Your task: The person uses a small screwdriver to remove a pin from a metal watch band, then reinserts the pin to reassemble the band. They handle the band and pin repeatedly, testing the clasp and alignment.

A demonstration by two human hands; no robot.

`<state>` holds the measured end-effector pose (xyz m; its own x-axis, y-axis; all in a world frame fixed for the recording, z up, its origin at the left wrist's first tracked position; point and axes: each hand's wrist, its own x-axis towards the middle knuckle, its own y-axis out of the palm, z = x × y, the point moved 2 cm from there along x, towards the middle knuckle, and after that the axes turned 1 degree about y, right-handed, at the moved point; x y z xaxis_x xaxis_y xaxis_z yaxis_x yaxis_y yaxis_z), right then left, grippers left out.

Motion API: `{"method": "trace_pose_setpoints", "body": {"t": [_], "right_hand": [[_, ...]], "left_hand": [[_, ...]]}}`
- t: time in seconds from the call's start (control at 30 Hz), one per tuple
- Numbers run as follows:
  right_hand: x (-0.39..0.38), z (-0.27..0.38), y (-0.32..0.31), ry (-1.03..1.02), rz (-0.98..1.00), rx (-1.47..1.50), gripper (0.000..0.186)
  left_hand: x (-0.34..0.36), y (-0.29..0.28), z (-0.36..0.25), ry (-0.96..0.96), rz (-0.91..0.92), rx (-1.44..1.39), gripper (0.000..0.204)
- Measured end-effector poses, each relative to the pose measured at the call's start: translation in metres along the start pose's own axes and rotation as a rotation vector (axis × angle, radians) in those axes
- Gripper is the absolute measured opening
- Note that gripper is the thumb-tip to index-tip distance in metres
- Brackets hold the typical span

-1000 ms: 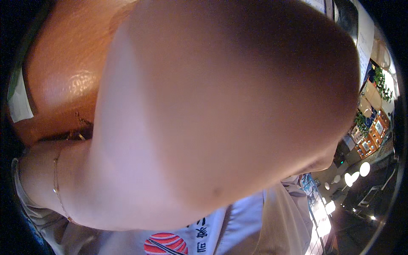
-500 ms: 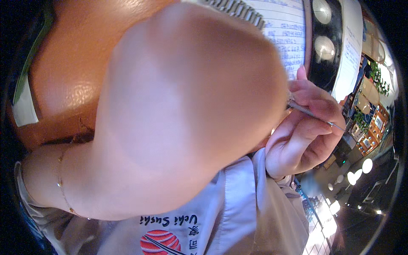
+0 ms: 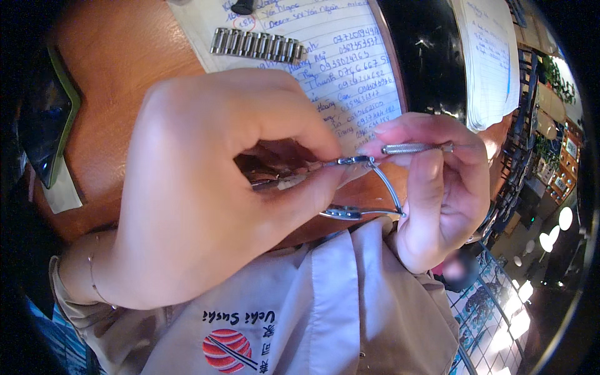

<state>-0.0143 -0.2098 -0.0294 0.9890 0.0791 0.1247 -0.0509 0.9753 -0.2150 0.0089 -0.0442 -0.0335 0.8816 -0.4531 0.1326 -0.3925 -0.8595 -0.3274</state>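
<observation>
My left hand [image 3: 206, 181] fills much of the middle of the view, thumb and fingertips pinched on a metal watch clasp [image 3: 389, 182]. The clasp's thin curved strip is unfolded toward my right hand [image 3: 437, 200]. Part of the clasp is hidden inside my left fingers. Between right thumb and fingers lies a slim metal tool with a knurled handle [image 3: 412, 149], held nearly level just above the clasp; its tip cannot be made out clearly. A piece of metal link watch bracelet [image 3: 256, 45] rests on the open notebook [image 3: 369, 81] beyond my left hand.
Underneath is a brown tabletop [image 3: 119, 75]. At the far left lies a dark object with a green edge [image 3: 72, 115], with a white slip [image 3: 62, 190] by it. A small black piece [image 3: 242, 6] sits at the notebook's top. Stacked paper [image 3: 490, 62] stands far right.
My left hand has come down and away from the camera, uncovering the clasp and bracelet. In my right hand the tool has turned from slanting to nearly level, and that hand sits slightly left.
</observation>
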Motion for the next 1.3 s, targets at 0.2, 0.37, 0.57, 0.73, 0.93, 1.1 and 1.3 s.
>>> {"method": "trace_pose_setpoints", "body": {"t": [0.2,0.37,0.57,0.73,0.93,1.1,1.3], "right_hand": [[-0.005,0.005,-0.002,0.021,-0.015,0.016,0.031],[-0.005,0.009,-0.007,0.041,0.045,-0.003,0.032],[-0.006,0.011,-0.011,0.067,0.106,-0.006,0.033],[-0.006,0.012,-0.01,0.087,0.123,-0.001,0.034],[-0.008,0.013,-0.009,0.083,0.061,0.007,0.032],[-0.005,0.012,-0.012,-0.032,0.041,-0.108,0.03],[0.008,0.006,-0.014,-0.334,0.173,-0.251,0.025]], "left_hand": [[-0.014,0.008,0.006,-0.444,-0.011,-0.429,0.012],[-0.005,0.001,0.005,-0.618,0.138,-0.501,0.014],[-0.012,0.004,0.008,-0.625,0.109,-0.627,0.015],[-0.016,0.004,0.011,-0.6,0.082,-0.673,0.015],[-0.018,0.009,0.006,-0.454,-0.008,-0.603,0.014],[-0.01,0.005,-0.007,-0.237,-0.062,-0.255,0.014],[-0.009,0.005,-0.008,-0.114,-0.17,-0.089,0.016]]}}
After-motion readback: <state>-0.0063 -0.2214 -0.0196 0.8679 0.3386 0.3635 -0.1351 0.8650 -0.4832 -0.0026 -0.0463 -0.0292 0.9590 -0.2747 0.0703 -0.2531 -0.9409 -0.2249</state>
